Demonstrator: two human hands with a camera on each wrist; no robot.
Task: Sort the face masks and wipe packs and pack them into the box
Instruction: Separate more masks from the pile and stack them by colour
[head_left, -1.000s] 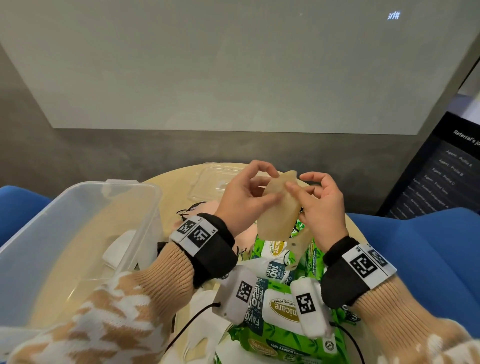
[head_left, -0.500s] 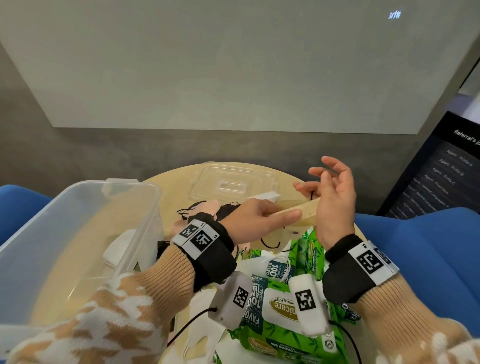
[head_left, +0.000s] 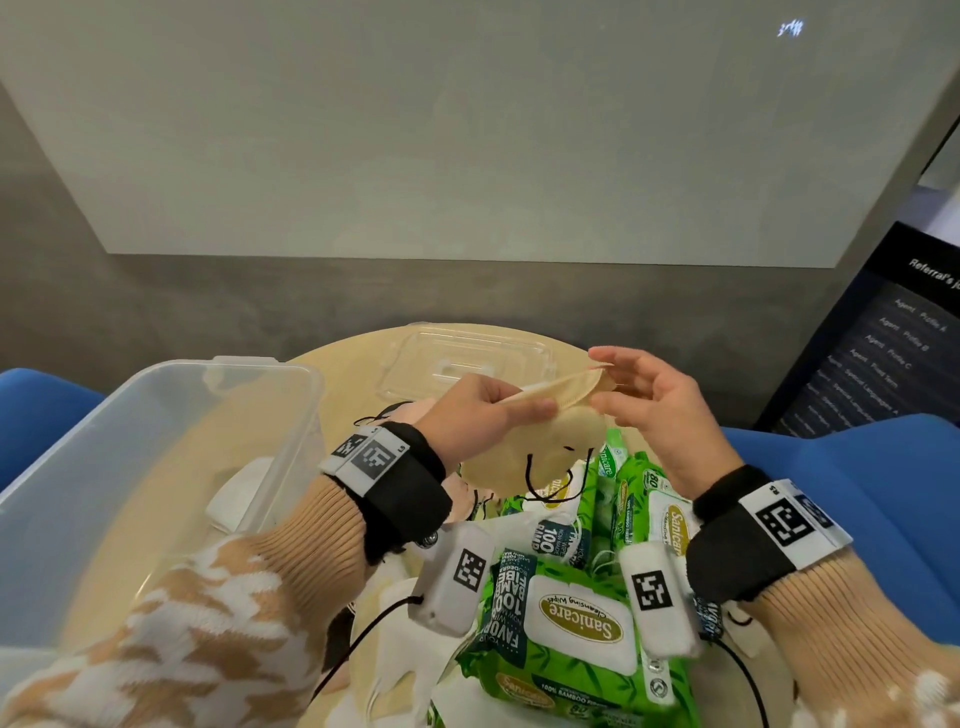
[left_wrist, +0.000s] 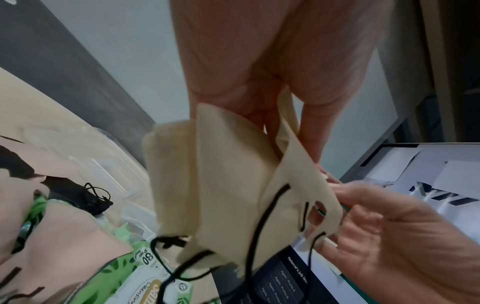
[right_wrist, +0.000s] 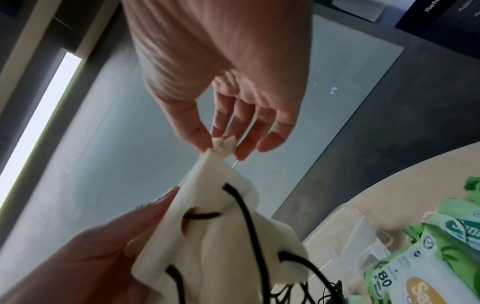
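A cream face mask (head_left: 540, 415) with black ear loops hangs in the air over the table between both hands. My left hand (head_left: 524, 404) pinches its left side between thumb and fingers. My right hand (head_left: 602, 382) pinches the mask's right tip with its fingertips (right_wrist: 207, 137). In the left wrist view the mask (left_wrist: 221, 185) is folded and its loops dangle. Several green wipe packs (head_left: 576, 618) lie on the table below the hands. The clear plastic box (head_left: 156, 415) stands at the left with a white mask (head_left: 244, 488) inside.
The box's clear lid (head_left: 467, 358) lies at the round table's far side. Pink and black masks (head_left: 415, 410) lie beside the left wrist. Blue seats (head_left: 857, 493) flank the table. A dark sign (head_left: 883, 353) stands at the right.
The mask was held upright a second ago. It was then folded flat, and both hands have now lifted it a little, with the right fingertips closing on its right tip.
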